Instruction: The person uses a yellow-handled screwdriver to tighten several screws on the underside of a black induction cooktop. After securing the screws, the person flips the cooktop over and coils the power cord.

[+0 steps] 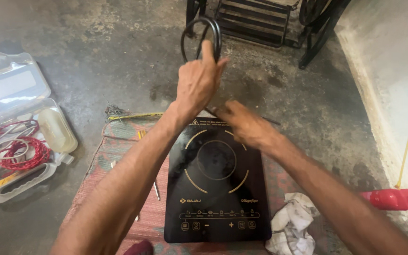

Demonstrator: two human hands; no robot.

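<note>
I see left hand (198, 82) raised above far edge of black induction cooktop (216, 182), fingers clamped on coiled black cord (201, 38). Right hand (245, 125) at cooktop's far edge, blurred, fingers curled, grip unclear. Cord mostly looped; short stretch still trails to cooktop. White rag (293, 224) right of cooktop.

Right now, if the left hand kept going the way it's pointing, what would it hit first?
The left hand holds a looped black cord and points up and away from the cooktop. Straight on, it would probably meet the dark metal frame on the floor beyond, though depth is hard to judge.
</note>
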